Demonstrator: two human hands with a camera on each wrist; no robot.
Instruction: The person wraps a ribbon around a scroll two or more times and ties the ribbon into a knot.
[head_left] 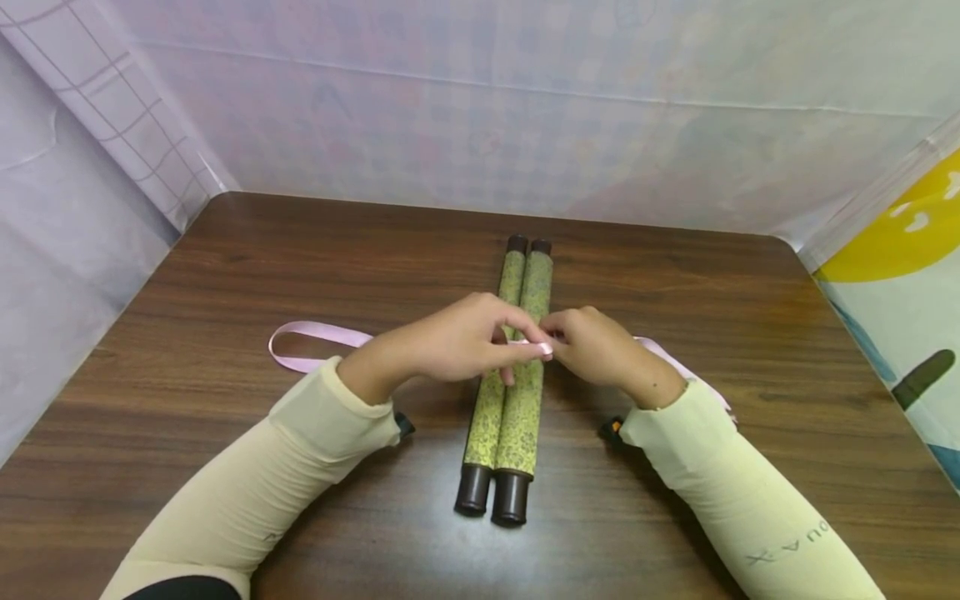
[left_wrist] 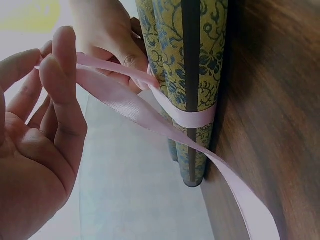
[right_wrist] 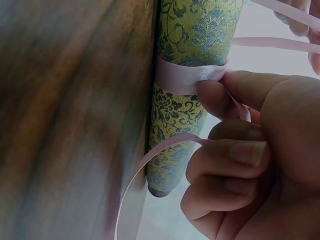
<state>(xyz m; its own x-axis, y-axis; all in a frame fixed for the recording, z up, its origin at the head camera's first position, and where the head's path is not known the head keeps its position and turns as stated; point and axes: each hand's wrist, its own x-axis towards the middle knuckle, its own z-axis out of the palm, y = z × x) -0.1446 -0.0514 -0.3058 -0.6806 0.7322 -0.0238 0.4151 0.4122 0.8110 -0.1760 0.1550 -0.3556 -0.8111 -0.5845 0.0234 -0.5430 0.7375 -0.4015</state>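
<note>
Sleeves: pale yellow, over both arms
Left hand: fingertips together, pinching pink ribbon
Right hand: pinching ribbon too
Rolls: side by side on the table, ribbon around them

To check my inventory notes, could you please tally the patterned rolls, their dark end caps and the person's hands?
Patterned rolls: 2, side by side
Dark end caps: 4, one at each roll end
Hands: 2, left hand and right hand
Total: 8
</note>
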